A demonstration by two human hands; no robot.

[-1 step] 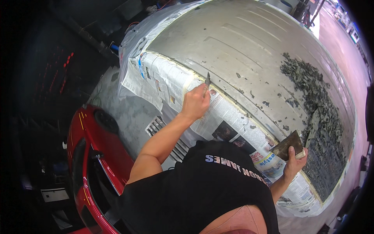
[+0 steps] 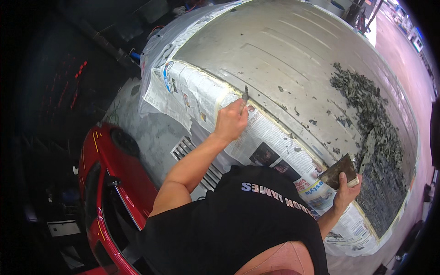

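Over the near edge of a broad grey metal panel, like a vehicle roof (image 2: 279,55), my left hand (image 2: 231,120) is closed round a small, narrow, dark-tipped scraper (image 2: 245,94). Its tip points away from me, over a groove along the panel's edge; whether it touches is unclear. Farther right, my right hand (image 2: 347,195) grips a wide, flat, dark-stained scraper (image 2: 340,172) with a pale edge, thumb on top. Just beyond that tool lies a heap of crumpled dark paint flakes (image 2: 380,137). Smaller flakes (image 2: 313,122) are scattered along the bare grey metal.
Newspaper masking (image 2: 261,133) and tape line the panel's near side, with plastic sheeting (image 2: 153,55) at the far left. A red car (image 2: 117,156) stands on the left, beside a slatted pale grating (image 2: 208,169). Concrete floor (image 2: 424,114) runs along the right.
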